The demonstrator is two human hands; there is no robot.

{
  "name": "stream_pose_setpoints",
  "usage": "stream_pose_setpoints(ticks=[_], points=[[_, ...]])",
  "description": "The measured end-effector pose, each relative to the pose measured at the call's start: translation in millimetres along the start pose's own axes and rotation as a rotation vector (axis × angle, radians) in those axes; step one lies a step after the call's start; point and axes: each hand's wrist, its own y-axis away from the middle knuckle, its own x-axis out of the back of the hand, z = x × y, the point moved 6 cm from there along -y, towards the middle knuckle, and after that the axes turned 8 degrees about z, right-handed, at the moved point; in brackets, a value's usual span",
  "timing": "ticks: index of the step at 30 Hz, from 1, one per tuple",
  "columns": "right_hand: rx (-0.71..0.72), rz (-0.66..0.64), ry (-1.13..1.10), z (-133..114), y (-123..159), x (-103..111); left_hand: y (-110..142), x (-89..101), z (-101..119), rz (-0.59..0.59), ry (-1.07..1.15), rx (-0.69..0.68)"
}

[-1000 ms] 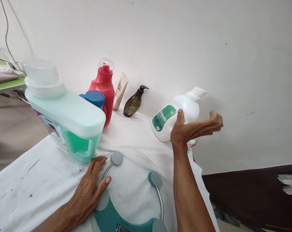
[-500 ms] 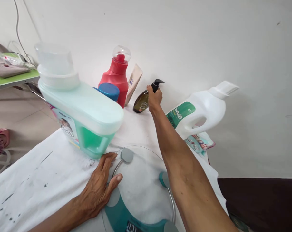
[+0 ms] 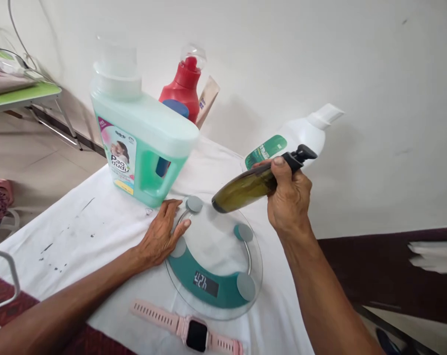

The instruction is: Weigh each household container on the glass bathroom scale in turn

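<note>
My right hand (image 3: 290, 199) is closed round the neck of a dark green pump bottle (image 3: 245, 188) with a black pump head. The bottle is tilted well over, its base pointing left above the round glass scale (image 3: 208, 236). My left hand (image 3: 163, 231) lies with fingers spread on the scale's left edge. The scale has a teal band and a lit display whose digits I cannot read surely. Just beyond my left fingertips stands a large mint-green detergent bottle (image 3: 164, 121) with a clear cap. A pink smartwatch (image 3: 196, 334) lies in front of the scale.
Behind stand a red bottle (image 3: 182, 84), a blue lid (image 3: 176, 107) and a beige tube (image 3: 207, 101). A white jug (image 3: 307, 130) with a green label leans near the wall. White cloth (image 3: 79, 231) covers the table; a green side table (image 3: 42, 92) is at left.
My right hand has lifted the pump bottle from the back of the table and brought it nearer, over the scale. My left hand stays on the scale. The view has shifted, showing the smartwatch.
</note>
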Motion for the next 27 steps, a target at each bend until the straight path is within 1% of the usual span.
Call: stream_pose_setpoints(ticks=[3,5,7,11,13,16,18,20,24,25,27], points=[[-0.103,-0.012,-0.016,-10,44,15,-1,1.2,1,0.004,-0.015,-0.014],[-0.106,-0.019,0.039,-17,66,20,-2,2.4,2,0.003,-0.026,-0.022],[-0.069,-0.017,0.098,-24,81,22,-3,3.5,3,-0.001,-0.034,-0.028],[0.003,0.013,0.172,-33,94,23,-4,4.3,3,-0.007,-0.034,-0.030],[-0.003,0.009,0.176,-32,96,23,-5,4.4,2,-0.010,-0.034,-0.025],[-0.001,-0.017,0.118,-27,100,24,-5,4.9,2,-0.012,-0.035,-0.025],[0.014,0.008,0.070,-20,107,30,-6,5.0,3,-0.015,-0.037,-0.027],[-0.012,0.097,0.041,-5,120,45,-6,4.8,3,-0.019,-0.043,-0.030],[-0.164,0.377,0.086,41,160,89,-6,4.9,3,-0.005,-0.060,-0.040],[-0.204,0.431,0.106,54,169,99,-6,5.1,3,-0.002,-0.067,-0.043],[-0.309,0.497,0.102,78,183,114,-6,5.5,4,-0.003,-0.087,-0.054]])
